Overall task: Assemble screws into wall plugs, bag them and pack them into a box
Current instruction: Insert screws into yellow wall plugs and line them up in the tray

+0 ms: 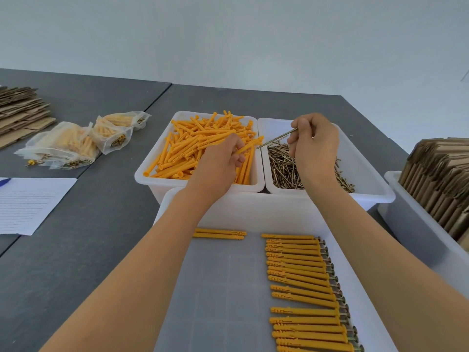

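Two bare forearms, no sleeves.
Left hand (220, 158) and right hand (314, 146) bare: no gloves, rings, watch or wristbands visible. Forearms enter from lower left and lower right of the frame, uncovered down to the frame edge. Short fingernails, unpainted as far as visible. No tattoos or markings.

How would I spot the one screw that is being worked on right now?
Find the two white tubs side by side at the far end of the grey table. Above the right tub, the one full of loose screws, the right hand pinches one screw. Unlike the rest, it is lifted clear of the heap, its tip pointing toward the orange plug in the left hand.
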